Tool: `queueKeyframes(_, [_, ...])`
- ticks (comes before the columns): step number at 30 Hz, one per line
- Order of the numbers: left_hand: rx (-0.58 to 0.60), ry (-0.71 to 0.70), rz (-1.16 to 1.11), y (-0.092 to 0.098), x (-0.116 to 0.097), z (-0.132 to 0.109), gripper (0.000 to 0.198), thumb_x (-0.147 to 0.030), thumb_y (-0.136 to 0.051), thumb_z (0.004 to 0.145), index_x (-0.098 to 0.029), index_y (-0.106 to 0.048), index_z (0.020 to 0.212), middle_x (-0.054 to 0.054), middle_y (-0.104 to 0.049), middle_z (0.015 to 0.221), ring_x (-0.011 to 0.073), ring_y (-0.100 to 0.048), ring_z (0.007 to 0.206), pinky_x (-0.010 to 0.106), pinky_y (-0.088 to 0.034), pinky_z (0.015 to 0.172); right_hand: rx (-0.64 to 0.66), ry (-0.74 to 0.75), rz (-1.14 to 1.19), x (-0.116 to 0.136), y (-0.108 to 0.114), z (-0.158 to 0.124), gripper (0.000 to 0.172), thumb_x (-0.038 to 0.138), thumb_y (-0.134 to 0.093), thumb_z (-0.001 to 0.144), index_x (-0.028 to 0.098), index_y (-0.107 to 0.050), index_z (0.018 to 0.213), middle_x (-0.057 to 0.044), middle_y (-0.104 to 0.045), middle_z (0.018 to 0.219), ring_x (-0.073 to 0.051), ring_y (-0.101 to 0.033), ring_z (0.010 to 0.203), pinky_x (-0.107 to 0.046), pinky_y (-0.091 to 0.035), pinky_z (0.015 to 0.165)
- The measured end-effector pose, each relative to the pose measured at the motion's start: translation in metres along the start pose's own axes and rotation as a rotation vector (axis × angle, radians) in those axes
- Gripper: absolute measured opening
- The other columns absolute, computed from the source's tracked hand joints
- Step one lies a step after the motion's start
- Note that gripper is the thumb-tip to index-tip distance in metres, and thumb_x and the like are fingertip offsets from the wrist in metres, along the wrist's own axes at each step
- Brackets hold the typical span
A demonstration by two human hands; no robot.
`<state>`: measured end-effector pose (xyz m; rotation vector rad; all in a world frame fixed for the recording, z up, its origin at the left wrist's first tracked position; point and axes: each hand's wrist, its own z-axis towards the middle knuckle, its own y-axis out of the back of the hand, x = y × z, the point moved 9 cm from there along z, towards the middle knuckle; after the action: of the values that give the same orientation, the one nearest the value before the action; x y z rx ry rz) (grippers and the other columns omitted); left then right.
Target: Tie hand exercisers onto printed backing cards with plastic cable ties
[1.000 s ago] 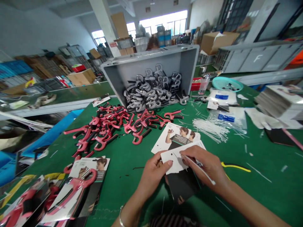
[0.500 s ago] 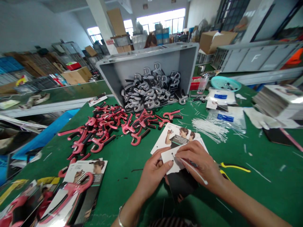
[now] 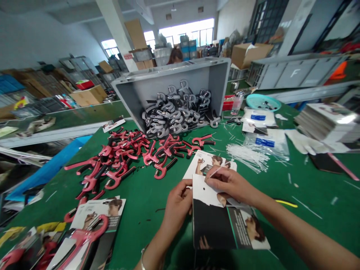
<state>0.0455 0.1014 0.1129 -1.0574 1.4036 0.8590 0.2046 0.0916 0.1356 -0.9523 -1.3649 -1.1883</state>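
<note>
My left hand grips the left edge of a printed packaging card, its fingers partly behind it. The card has a white top with a small hole and a dark lower part. Above it, my right hand pinches a thin white cable tie near the card's upper edge. More printed cards lie just beyond my hands. Pink-and-black spring hand grips are heaped further left. At lower left, a pink hand grip rests on a card.
A grey bin on its side holds grey hand grips. Loose cable ties lie right of centre, near plastic bags. A yellow-handled tool is partly behind my right arm. Stacked cards stand far right; a person is behind the bin.
The card has turned and opened toward me, showing its dark printed face. My right hand has moved up slightly, and the cable tie now points upward instead of down.
</note>
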Motion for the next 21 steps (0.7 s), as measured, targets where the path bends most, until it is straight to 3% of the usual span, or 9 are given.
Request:
queueKeyframes(5, [0.048, 0.010, -0.052, -0.004, 0.015, 0.001, 0.023, -0.029, -0.077, 0.072, -0.018, -0.068, 0.091, -0.002, -0.065, 0.074, 0.0123, -0.056, 0.063, 0.021, -0.044, 0.062, 0.028, -0.029, 0.059, -0.010, -0.008, 0.002, 0.026, 0.047, -0.067, 0.087, 0.021, -0.068, 0.090, 0.000, -0.062, 0.087, -0.015, -0.056, 0.078, -0.026, -0.044, 0.070])
queueKeyframes(9, [0.118, -0.057, 0.245, 0.011, 0.013, -0.013, 0.010, -0.025, -0.066, 0.084, -0.017, -0.070, 0.080, 0.001, -0.060, 0.074, 0.0137, -0.055, 0.069, 0.021, -0.043, 0.066, -0.003, -0.123, 0.101, -0.018, 0.000, 0.001, 0.031, 0.051, -0.065, 0.087, 0.021, -0.063, 0.093, 0.003, -0.053, 0.074, -0.010, -0.044, 0.060, -0.022, -0.033, 0.052])
queueKeyframes(11, [0.220, -0.072, 0.326, 0.013, 0.010, -0.026, 0.017, -0.026, -0.059, 0.090, -0.018, -0.073, 0.088, 0.004, -0.063, 0.083, 0.0159, -0.058, 0.076, 0.024, -0.046, 0.072, 0.021, -0.163, 0.123, -0.020, -0.001, 0.001, 0.032, 0.052, -0.065, 0.087, 0.020, -0.062, 0.092, 0.004, -0.049, 0.069, -0.009, -0.038, 0.056, -0.022, -0.026, 0.048])
queueKeyframes(14, [0.336, -0.097, 0.325, 0.012, 0.002, -0.042, 0.021, -0.028, -0.056, 0.094, -0.022, -0.074, 0.101, 0.007, -0.067, 0.094, 0.0194, -0.062, 0.088, 0.028, -0.047, 0.082, 0.066, -0.170, 0.172, -0.016, -0.009, 0.006, 0.033, 0.052, -0.068, 0.084, 0.020, -0.061, 0.088, 0.004, -0.049, 0.069, -0.009, -0.041, 0.059, -0.022, -0.027, 0.051])
queueKeyframes(16, [0.264, -0.160, 0.321, 0.017, -0.004, -0.044, 0.017, -0.027, -0.060, 0.092, -0.022, -0.075, 0.098, 0.007, -0.068, 0.093, 0.0200, -0.062, 0.089, 0.028, -0.047, 0.082, 0.077, -0.173, 0.201, -0.013, -0.015, 0.010, 0.035, 0.053, -0.070, 0.082, 0.019, -0.061, 0.087, 0.004, -0.051, 0.070, -0.010, -0.042, 0.060, -0.023, -0.029, 0.053])
queueKeyframes(19, [0.038, -0.259, 0.310, 0.029, -0.011, -0.036, 0.012, -0.025, -0.064, 0.089, -0.021, -0.075, 0.090, 0.007, -0.067, 0.094, 0.0204, -0.061, 0.091, 0.027, -0.046, 0.084, 0.087, -0.163, 0.213, -0.008, -0.022, 0.014, 0.035, 0.052, -0.070, 0.081, 0.019, -0.061, 0.085, 0.005, -0.051, 0.069, -0.010, -0.041, 0.059, -0.023, -0.029, 0.054])
queueKeyframes(21, [-0.045, -0.259, 0.298, 0.031, -0.008, -0.027, 0.013, -0.025, -0.062, 0.089, -0.021, -0.075, 0.090, 0.007, -0.066, 0.096, 0.0207, -0.061, 0.092, 0.028, -0.046, 0.084, 0.096, -0.140, 0.192, -0.006, -0.025, 0.015, 0.033, 0.051, -0.070, 0.082, 0.019, -0.061, 0.085, 0.004, -0.051, 0.069, -0.010, -0.042, 0.060, -0.023, -0.030, 0.055])
